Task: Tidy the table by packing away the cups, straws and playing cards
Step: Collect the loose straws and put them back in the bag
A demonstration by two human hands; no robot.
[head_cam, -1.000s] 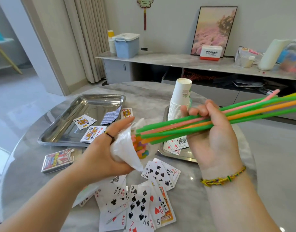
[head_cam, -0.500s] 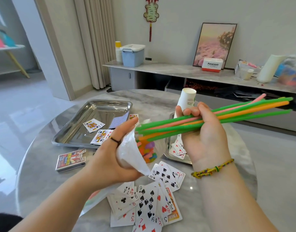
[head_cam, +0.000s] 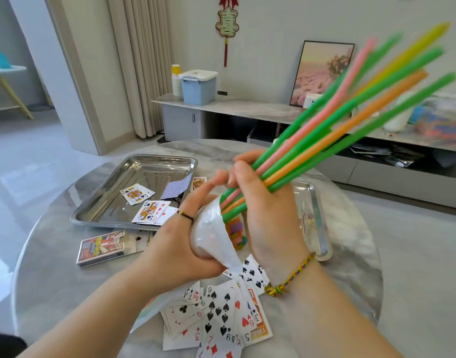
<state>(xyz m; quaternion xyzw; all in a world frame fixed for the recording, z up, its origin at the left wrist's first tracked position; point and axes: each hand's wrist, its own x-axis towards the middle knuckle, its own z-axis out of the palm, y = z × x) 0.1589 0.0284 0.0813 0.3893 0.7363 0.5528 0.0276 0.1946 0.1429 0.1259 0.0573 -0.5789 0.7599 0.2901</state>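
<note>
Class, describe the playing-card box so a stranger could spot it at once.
Start at the round marble table and find the steel tray holding face cards. Just before its near rim lies the card box: thick and red-printed, unlike the loose cards nearby.

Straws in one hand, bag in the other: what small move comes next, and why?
Probably push the straws deeper into the plastic bag. The right hand grips the bundle with only its lower tips at the bag's mouth, which the left hand holds; most of their length sticks out.
</note>
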